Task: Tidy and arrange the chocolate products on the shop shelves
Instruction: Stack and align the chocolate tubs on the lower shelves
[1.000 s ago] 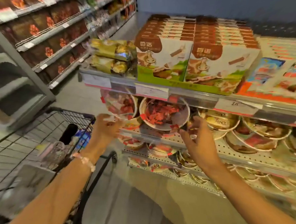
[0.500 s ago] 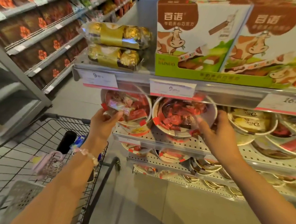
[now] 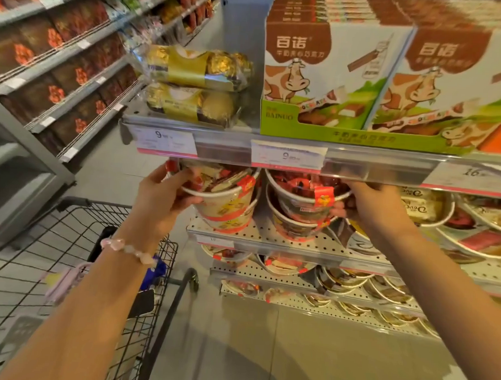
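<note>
Two stacks of chocolate tubs stand side by side on the perforated shelf (image 3: 298,242) under the price rail. My left hand (image 3: 162,196) grips the rim of the top tub of the left stack (image 3: 228,200), which is cream with red and yellow bands. My right hand (image 3: 367,204) grips the right side of the top tub of the right stack (image 3: 300,204), a darker one with a red seal tag. The tubs' clear lids are partly hidden behind the price rail (image 3: 289,155).
Above sit gold-wrapped chocolate packs (image 3: 191,82) and cow-print chocolate boxes (image 3: 336,78). More tubs (image 3: 434,211) fill the shelf to the right and the lower shelves. A black wire trolley (image 3: 51,252) stands at lower left. Another shelf unit (image 3: 61,63) runs along the left.
The view has come closer and lower to the shelf. Both hands have closed in on the two tub stacks, and the tubs now sit more upright than before.
</note>
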The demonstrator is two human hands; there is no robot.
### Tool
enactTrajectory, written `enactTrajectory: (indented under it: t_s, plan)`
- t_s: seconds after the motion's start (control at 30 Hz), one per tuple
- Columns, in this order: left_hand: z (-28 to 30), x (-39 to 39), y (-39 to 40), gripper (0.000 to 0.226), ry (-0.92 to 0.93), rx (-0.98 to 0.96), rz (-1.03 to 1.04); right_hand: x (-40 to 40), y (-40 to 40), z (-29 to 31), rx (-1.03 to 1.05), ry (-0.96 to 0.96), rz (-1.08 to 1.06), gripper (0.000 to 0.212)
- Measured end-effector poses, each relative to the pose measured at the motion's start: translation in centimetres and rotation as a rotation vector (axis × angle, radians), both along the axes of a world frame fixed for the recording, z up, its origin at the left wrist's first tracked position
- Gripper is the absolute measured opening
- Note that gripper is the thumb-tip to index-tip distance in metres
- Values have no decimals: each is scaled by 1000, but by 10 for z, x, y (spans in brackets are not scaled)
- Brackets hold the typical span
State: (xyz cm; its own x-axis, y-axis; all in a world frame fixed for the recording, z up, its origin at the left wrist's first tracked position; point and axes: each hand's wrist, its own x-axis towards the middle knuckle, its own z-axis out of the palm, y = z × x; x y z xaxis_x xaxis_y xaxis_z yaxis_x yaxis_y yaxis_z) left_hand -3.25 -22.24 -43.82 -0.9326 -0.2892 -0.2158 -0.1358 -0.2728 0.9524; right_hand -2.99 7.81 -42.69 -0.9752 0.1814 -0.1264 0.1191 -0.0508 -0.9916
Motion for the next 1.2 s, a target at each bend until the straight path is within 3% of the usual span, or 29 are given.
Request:
enactTrajectory:
  t_s: [0.13, 0.27, 0.33, 0.37, 0.47, 0.53, 0.63, 0.73, 0.97, 1.07, 1.2]
  plan:
    - [2, 1, 1, 37, -43, 23, -54, -7, 2, 0, -53, -78, -7, 14]
    - [-4, 10, -1, 15, 69, 15, -26, 0, 9, -1, -159, -91, -7, 22]
    - [-14, 18, -5, 36, 120, 24, -59, 9, 12, -2, -161, -64, -33, 21]
    - [-18, 22, -7, 55, 122, -55, -77, 14, 13, -5, -96, -16, -43, 20]
    - [-31, 27, 0, 88, 87, -568, -81, 22, 10, -19, 319, 139, 3, 24]
    - [-38, 25, 6, 107, 104, -685, -88, 20, 6, -28, 401, 149, 57, 50]
    - [-40, 20, 14, 114, 233, -612, -133, 19, -2, -38, 287, 199, 102, 81]
    - [-41, 16, 19, 112, 255, -534, -186, 12, -9, -48, 297, 216, 101, 92]
    - [-41, 7, 23, 117, 198, -536, -122, 2, -16, -59, 315, 171, 16, 96]
    - [-47, 6, 29, 111, 190, -525, -61, 2, -23, -62, 448, 173, -77, 101]
    - [-47, 4, 33, 115, 202, -538, -79, 3, -19, -63, 466, 168, 14, 103]
